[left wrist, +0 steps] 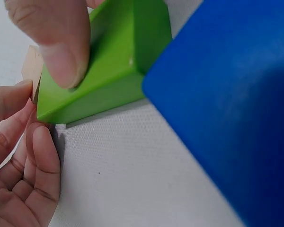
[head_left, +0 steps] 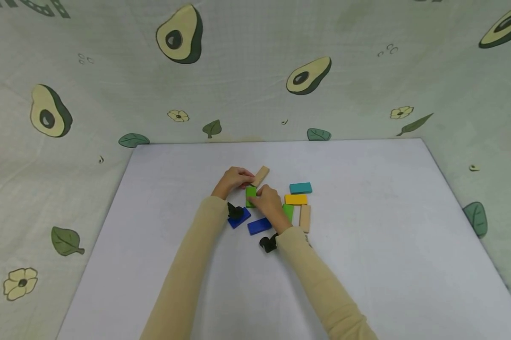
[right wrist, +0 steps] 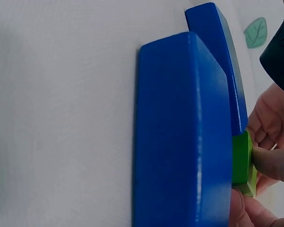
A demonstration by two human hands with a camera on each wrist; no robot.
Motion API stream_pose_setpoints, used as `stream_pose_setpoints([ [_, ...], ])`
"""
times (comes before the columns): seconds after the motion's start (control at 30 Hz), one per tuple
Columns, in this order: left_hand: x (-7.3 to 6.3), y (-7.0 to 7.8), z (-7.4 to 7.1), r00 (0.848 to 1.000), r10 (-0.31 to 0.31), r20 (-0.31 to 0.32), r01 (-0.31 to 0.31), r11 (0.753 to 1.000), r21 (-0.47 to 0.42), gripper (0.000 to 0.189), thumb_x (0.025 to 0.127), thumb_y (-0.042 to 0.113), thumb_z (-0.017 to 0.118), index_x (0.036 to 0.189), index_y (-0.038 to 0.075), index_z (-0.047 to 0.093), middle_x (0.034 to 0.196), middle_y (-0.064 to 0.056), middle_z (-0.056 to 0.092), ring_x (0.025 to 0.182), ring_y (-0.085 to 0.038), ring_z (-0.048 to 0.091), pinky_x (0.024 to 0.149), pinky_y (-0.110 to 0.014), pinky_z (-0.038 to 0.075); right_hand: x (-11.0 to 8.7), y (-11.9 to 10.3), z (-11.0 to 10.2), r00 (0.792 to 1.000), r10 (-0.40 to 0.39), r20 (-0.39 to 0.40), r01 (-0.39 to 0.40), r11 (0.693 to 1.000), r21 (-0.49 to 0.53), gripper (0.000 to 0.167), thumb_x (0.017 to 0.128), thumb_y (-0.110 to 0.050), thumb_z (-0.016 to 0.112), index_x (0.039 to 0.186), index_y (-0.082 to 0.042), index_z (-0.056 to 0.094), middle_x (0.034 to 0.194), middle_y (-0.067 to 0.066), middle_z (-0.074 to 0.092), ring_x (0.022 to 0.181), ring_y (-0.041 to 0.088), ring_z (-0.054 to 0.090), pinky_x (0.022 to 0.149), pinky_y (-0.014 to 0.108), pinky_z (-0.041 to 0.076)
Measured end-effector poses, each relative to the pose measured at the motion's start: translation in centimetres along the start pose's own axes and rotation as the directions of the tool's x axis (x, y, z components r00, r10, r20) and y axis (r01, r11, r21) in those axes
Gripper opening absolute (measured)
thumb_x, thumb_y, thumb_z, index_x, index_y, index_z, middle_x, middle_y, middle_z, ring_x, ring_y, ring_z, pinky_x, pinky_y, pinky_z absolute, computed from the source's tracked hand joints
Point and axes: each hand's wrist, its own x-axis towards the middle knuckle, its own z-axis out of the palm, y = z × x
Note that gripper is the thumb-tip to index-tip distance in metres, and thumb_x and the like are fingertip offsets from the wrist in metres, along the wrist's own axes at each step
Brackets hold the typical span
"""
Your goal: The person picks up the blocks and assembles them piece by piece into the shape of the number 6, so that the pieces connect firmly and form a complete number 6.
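My left hand (head_left: 235,178) is at the lower end of a plain wooden block (head_left: 261,175), pinching it near the corner. In the left wrist view its fingers are curled beside that wooden block (left wrist: 33,68). My right hand (head_left: 269,203) grips a green block (head_left: 251,196), thumb on one face and fingers on the other side. The green block (right wrist: 241,158) lies with one end close to the wooden block. Nearer to me lie two blue blocks, one a tilted blue block (head_left: 243,219) below the left wrist, the other a blue block (head_left: 259,226) beneath the right hand.
Right of my right hand is a group with a teal block (head_left: 300,188), a yellow block (head_left: 295,199), a second green block (head_left: 287,212) and an upright-lying wooden block (head_left: 305,218). They lie on the white table (head_left: 366,245), before an avocado-print cloth (head_left: 247,71).
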Motion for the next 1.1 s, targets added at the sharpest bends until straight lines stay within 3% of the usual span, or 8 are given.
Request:
stream_pose_setpoints([
  [0.2,0.1,-0.1,0.1,1.000,-0.002,0.007,0.002,1.000,-0.015,0.024,0.086,0.020,0.066,0.105,0.006,0.068,0.088,-0.005,0.065,0.068,-0.006,0.054,0.060,-0.015,0.045,0.0,0.1,-0.1,1.000,0.003,0.009,-0.003,1.000,-0.013,0.040,0.085,-0.034,0.066,0.105,-0.001,0.054,0.088,0.012,0.059,0.071,0.019,0.053,0.059,0.024,0.041],
  [0.43,0.0,-0.5,0.1,0.999,-0.031,0.015,0.032,0.995,-0.099,0.026,0.086,0.018,0.065,0.108,0.005,0.066,0.092,-0.006,0.063,0.075,-0.009,0.056,0.063,-0.015,0.047,-0.1,0.5,-0.5,0.998,0.005,0.056,-0.009,0.998,0.070,0.042,0.087,-0.035,0.064,0.109,-0.001,0.052,0.085,0.013,0.062,0.066,0.017,0.059,0.057,0.023,0.043],
  [0.57,-0.4,-0.9,0.0,0.999,-0.032,0.019,0.034,0.994,-0.100,0.028,0.087,0.020,0.065,0.111,0.005,0.064,0.092,-0.005,0.061,0.076,-0.009,0.055,0.065,-0.016,0.048,-0.3,0.8,-1.0,0.997,-0.008,0.076,0.000,0.995,0.095,0.040,0.088,-0.034,0.062,0.110,-0.002,0.052,0.085,0.011,0.063,0.069,0.017,0.059,0.062,0.024,0.044],
  [0.83,-1.8,-1.1,-0.4,1.000,-0.021,0.015,0.022,0.997,-0.072,0.034,0.085,0.022,0.066,0.113,0.004,0.060,0.099,-0.009,0.062,0.077,-0.012,0.056,0.068,-0.019,0.048,-1.7,0.6,-1.8,0.985,-0.138,0.101,0.130,0.988,0.082,0.042,0.088,-0.030,0.062,0.118,-0.002,0.049,0.097,0.011,0.061,0.081,0.020,0.054,0.073,0.029,0.046],
  [1.1,-3.4,-1.3,-0.2,0.999,-0.049,-0.020,0.048,0.999,-0.007,0.035,0.083,0.024,0.068,0.110,0.003,0.058,0.085,-0.006,0.061,0.070,-0.012,0.056,0.064,-0.020,0.046,-3.9,0.8,-2.6,0.951,-0.292,0.105,0.282,0.955,0.094,0.039,0.088,-0.020,0.064,0.120,0.000,0.053,0.111,0.014,0.059,0.101,0.026,0.055,0.087,0.038,0.047],
])
